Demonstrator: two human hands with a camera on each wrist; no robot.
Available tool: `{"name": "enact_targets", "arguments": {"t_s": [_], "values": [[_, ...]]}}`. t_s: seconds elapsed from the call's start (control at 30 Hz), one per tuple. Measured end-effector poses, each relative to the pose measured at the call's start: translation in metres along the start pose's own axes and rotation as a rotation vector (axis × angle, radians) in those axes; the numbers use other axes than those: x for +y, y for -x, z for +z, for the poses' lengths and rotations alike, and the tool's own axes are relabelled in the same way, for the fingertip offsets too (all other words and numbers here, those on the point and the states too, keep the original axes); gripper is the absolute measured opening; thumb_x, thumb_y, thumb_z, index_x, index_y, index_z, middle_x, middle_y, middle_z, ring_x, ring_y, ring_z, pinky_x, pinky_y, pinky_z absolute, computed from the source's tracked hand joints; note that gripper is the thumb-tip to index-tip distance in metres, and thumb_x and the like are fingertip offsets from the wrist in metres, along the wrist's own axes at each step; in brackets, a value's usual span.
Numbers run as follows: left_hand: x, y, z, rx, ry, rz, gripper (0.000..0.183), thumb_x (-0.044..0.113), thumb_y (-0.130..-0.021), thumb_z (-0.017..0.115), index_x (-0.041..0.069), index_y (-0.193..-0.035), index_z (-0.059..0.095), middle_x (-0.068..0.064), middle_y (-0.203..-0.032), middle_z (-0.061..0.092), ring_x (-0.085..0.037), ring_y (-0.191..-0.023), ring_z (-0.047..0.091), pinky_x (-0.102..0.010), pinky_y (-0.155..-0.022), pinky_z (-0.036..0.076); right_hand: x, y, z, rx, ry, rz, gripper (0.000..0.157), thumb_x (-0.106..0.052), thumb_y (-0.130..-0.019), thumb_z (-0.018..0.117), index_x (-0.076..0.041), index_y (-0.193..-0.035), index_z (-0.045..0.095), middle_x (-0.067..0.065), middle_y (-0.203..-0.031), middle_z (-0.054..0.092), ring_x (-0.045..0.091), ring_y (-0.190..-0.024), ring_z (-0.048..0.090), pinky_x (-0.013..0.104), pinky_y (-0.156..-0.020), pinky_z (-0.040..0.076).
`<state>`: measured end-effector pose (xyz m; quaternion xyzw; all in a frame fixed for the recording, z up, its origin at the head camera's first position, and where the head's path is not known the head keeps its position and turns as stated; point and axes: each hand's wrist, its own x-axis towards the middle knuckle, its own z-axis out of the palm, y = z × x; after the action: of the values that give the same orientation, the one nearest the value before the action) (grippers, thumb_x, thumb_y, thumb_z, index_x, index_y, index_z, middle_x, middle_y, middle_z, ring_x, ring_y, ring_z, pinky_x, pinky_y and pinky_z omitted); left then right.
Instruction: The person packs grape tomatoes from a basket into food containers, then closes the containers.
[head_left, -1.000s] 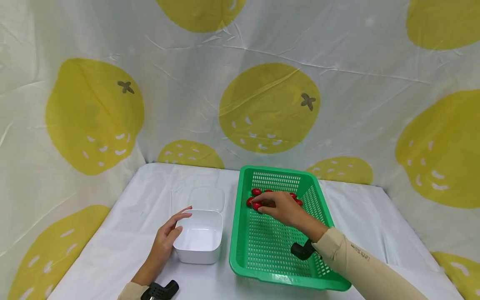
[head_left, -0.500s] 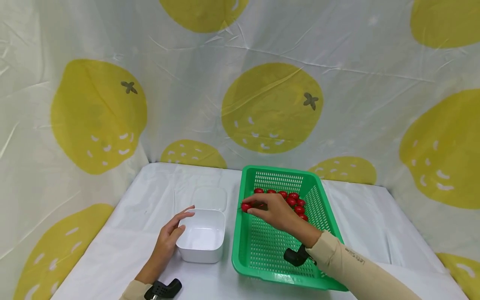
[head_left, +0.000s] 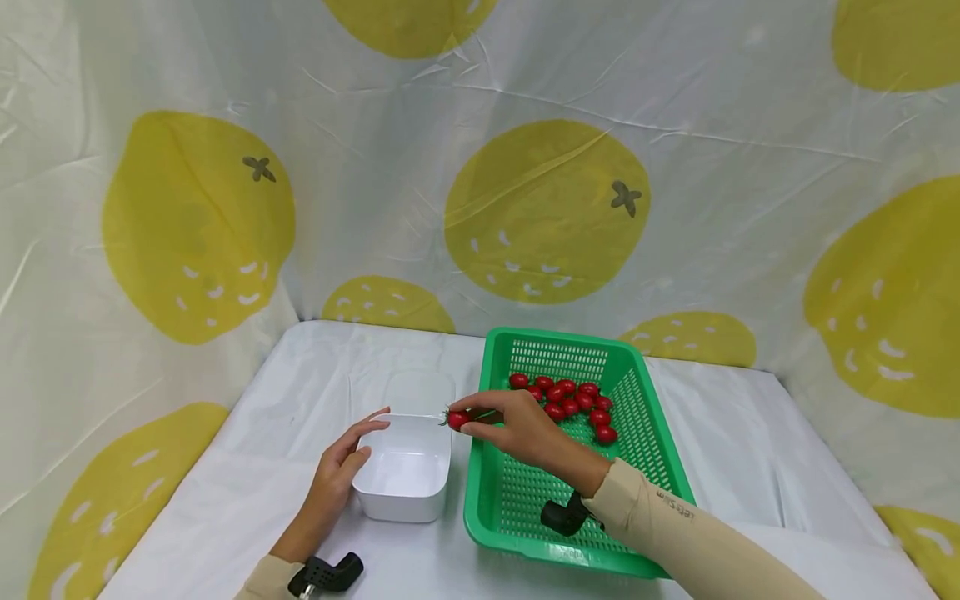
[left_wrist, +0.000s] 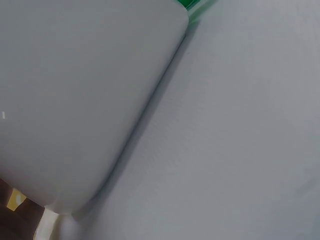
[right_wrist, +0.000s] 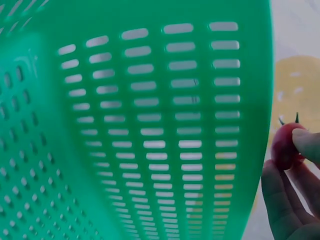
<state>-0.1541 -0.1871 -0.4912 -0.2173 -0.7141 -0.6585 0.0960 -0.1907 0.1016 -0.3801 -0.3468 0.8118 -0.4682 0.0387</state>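
A red cherry tomato (head_left: 457, 420) with a green stem is pinched between the thumb and fingers of my right hand (head_left: 517, 427). It is at the right rim of a square white container (head_left: 401, 508), just outside the green basket. The right wrist view shows the tomato (right_wrist: 284, 147) beyond the basket's perforated wall. My left hand (head_left: 337, 475) rests at the container's left side, thumb and fingers spread along the rim. No contents show inside the container. Several more cherry tomatoes (head_left: 555, 412) lie at the far end of the green basket (head_left: 477, 500).
Behind the container, a translucent lid (head_left: 420, 393) lies flat on the white tablecloth (head_left: 247, 475). A lemon-print curtain (head_left: 360, 192) stands at the back and along both sides. The basket's raised rim is close to the container's right side.
My right hand has lifted the cherry tomato from the basket and carried it left to the container's rim. Other tomatoes came into sight. The left hand stays at the container.
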Motion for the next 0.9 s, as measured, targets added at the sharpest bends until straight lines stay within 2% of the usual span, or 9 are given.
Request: {"name": "enact_targets", "arguments": {"t_s": [0.17,0.37,0.6,0.9], "values": [[0.001,-0.002,0.0,0.002,0.0,-0.013,0.033,0.003,-0.1,0.04,0.004,-0.129,0.055,-0.012,-0.147,0.044,-0.014,-0.14,0.033,-0.015,-0.11,0.022,-0.003,-0.008,0.008,-0.037,-0.004,-0.011,0.028,-0.011,-0.089,0.069,-0.013,-0.117,0.069,-0.003,-0.107,0.071,0.012,-0.095,0.067,0.028,-0.083,0.055],[0.003,-0.003,-0.001,0.008,0.005,-0.011,0.034,0.001,-0.099,0.039,0.0,-0.129,0.054,-0.015,-0.146,0.044,-0.014,-0.14,0.033,-0.014,-0.109,0.023,-0.005,-0.014,0.017,-0.08,-0.009,-0.034,0.027,-0.016,-0.09,0.069,-0.015,-0.116,0.07,-0.005,-0.107,0.071,0.007,-0.092,0.067,0.027,-0.082,0.055],[0.004,-0.002,0.002,0.017,0.005,-0.041,0.036,-0.002,-0.098,0.038,0.003,-0.129,0.055,-0.014,-0.146,0.045,-0.012,-0.139,0.034,-0.013,-0.108,0.022,-0.004,-0.014,0.025,-0.102,0.008,-0.005,0.027,-0.02,-0.09,0.069,-0.017,-0.117,0.07,-0.005,-0.108,0.071,0.004,-0.091,0.067,0.027,-0.082,0.055],[0.001,0.0,0.001,0.003,0.009,-0.006,0.034,-0.004,-0.098,0.038,-0.005,-0.129,0.053,-0.018,-0.144,0.045,-0.014,-0.139,0.034,-0.014,-0.109,0.023,0.001,-0.013,0.031,-0.12,0.038,-0.055,0.028,-0.021,-0.091,0.068,-0.015,-0.118,0.07,-0.008,-0.11,0.07,0.003,-0.094,0.065,0.026,-0.084,0.054]]}}
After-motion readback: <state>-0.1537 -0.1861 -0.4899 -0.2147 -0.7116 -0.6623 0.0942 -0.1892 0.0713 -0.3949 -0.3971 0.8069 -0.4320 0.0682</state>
